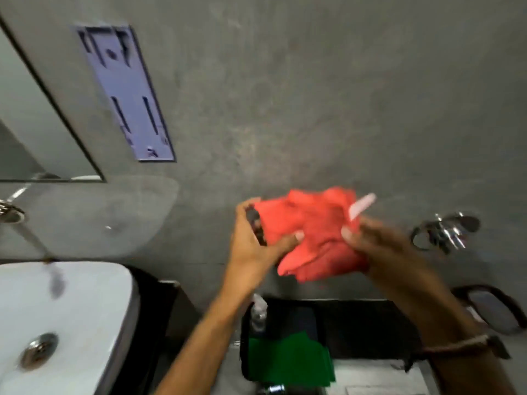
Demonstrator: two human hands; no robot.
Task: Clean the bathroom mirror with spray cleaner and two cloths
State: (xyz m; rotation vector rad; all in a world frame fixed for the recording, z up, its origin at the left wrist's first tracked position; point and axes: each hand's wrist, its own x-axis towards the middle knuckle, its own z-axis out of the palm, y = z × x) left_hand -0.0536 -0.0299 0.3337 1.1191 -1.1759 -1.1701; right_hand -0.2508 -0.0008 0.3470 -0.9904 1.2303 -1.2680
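A crumpled red cloth with a white tag hangs in the air in front of the grey wall. My left hand grips its left edge, thumb pressed on the front. My right hand grips its right side. Below them a green cloth lies on a black box, and a spray bottle stands beside it at the left. The mirror is at the far left edge, seen only in part. The picture is blurred.
A white sink with a metal drain sits at the lower left, under a chrome tap. A purple plate is fixed on the wall. A chrome wall fitting sticks out at the right.
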